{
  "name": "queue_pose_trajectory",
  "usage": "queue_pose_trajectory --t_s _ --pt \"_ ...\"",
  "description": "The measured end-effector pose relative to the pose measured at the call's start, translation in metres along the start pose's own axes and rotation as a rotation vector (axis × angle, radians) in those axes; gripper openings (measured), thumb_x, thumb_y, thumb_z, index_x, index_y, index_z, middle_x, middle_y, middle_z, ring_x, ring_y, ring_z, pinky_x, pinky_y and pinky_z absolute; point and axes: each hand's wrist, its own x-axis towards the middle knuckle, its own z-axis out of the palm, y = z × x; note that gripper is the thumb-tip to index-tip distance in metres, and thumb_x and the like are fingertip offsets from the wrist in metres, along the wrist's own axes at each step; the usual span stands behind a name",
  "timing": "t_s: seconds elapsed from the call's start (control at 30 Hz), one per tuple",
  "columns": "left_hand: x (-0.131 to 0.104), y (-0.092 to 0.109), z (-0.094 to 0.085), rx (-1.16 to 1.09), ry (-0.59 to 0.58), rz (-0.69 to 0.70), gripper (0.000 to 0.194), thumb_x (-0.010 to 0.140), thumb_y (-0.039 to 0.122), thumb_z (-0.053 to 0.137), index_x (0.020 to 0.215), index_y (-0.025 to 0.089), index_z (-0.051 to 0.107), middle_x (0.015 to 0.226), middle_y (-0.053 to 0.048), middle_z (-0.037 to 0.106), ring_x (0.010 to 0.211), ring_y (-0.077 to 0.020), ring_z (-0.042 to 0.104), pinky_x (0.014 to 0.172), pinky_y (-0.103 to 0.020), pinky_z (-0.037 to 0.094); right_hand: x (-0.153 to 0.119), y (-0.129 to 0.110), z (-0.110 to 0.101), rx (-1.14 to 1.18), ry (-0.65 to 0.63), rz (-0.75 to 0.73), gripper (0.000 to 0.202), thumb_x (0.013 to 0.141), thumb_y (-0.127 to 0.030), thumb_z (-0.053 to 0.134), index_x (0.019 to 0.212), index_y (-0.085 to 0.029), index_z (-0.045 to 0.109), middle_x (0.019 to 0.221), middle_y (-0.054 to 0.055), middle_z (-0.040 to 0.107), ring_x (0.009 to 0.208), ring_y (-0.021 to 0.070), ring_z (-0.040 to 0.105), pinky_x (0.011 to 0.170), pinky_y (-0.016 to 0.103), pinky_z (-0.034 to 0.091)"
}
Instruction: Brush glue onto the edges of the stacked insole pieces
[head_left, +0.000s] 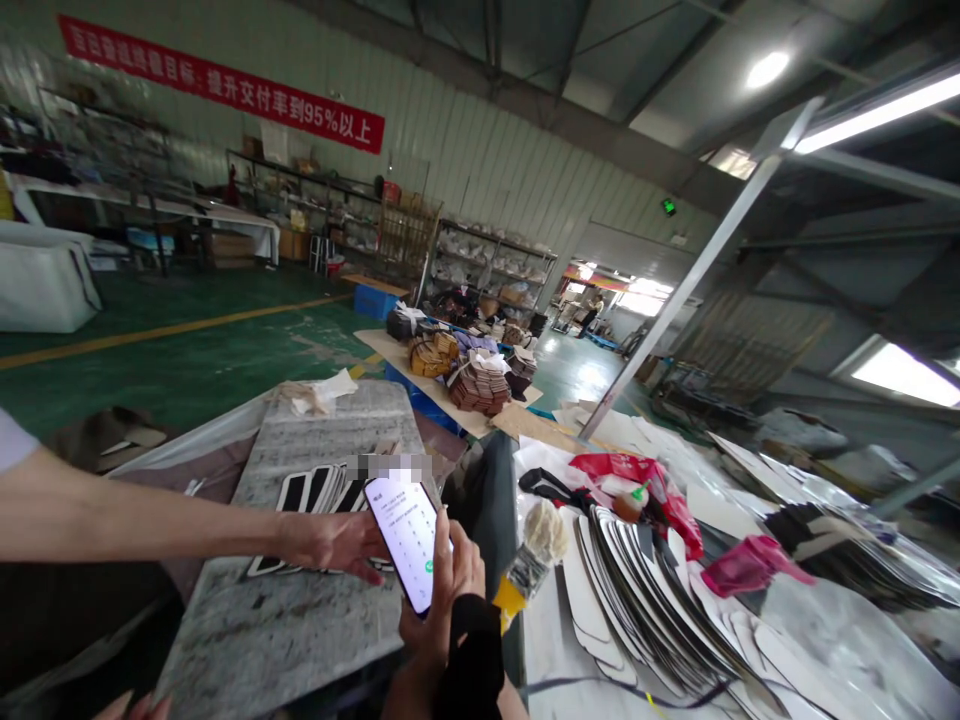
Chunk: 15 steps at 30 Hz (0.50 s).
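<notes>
A smartphone (401,540) with a lit white screen and a green button leans over a grey board. My left hand (416,660), mostly covered, is closed around its lower end. My right hand (465,570), with black material at the wrist, has its fingers bent at the phone's right edge, one fingertip along the screen side. Just right of this hand is a brush (529,565) with pale bristles and a yellow handle. Behind the phone, black pieces with white edges (319,490) lie fanned out. Another person's hand (330,545) reaches from the left over these pieces.
The grey board (277,640) stands at left. On the right-hand table lie curved white-edged panels (645,600), a green-tipped bottle (631,503) and red plastic (679,510). Beyond are stacked brown pieces (480,385) and a slanting metal post (675,300).
</notes>
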Motion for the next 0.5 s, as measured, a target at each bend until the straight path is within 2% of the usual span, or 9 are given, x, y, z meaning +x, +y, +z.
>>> queue_pose_trajectory --t_s 0.1,0.2,0.33,0.5 --pt "0.024 -0.015 0.017 -0.065 -0.008 0.088 0.094 0.040 0.056 0.081 0.125 0.030 0.051 0.125 -0.008 0.056 0.118 -0.0306 0.047 0.101 -0.051 0.034 0.002 -0.014 0.006 0.032 0.041 0.069 0.103 0.061 -0.016 0.056 0.145 -0.022 -0.003 0.130 0.018 0.041 0.110 0.0409 0.046 0.086 0.056 0.040" --pt "0.035 -0.023 0.022 -0.188 0.046 0.201 0.097 0.038 0.050 0.084 0.127 0.035 0.047 0.124 -0.004 0.056 0.115 -0.0289 0.051 0.102 -0.051 0.032 0.006 -0.022 0.011 0.029 0.072 0.100 0.105 0.054 -0.012 0.055 0.145 -0.019 0.003 0.130 0.018 0.040 0.110 0.0402 0.044 0.088 0.055 0.038" --pt "0.044 -0.019 0.023 -0.323 0.076 0.331 0.088 0.042 0.045 0.084 0.123 0.038 0.049 0.134 -0.001 0.049 0.120 -0.0288 0.047 0.103 -0.053 0.031 0.013 -0.024 0.006 0.038 0.085 0.053 0.103 0.054 -0.009 0.053 0.145 -0.019 0.006 0.131 0.016 0.038 0.112 0.0372 0.042 0.091 0.051 0.038" --pt "0.053 -0.004 0.032 -0.356 0.137 0.412 0.068 0.050 0.053 0.078 0.113 0.033 0.058 0.134 -0.001 0.049 0.129 -0.0273 0.037 0.106 -0.051 0.027 0.024 -0.024 -0.004 0.054 0.055 0.029 0.101 0.056 -0.009 0.054 0.145 -0.017 0.006 0.133 0.017 0.038 0.112 0.0355 0.044 0.093 0.050 0.038"
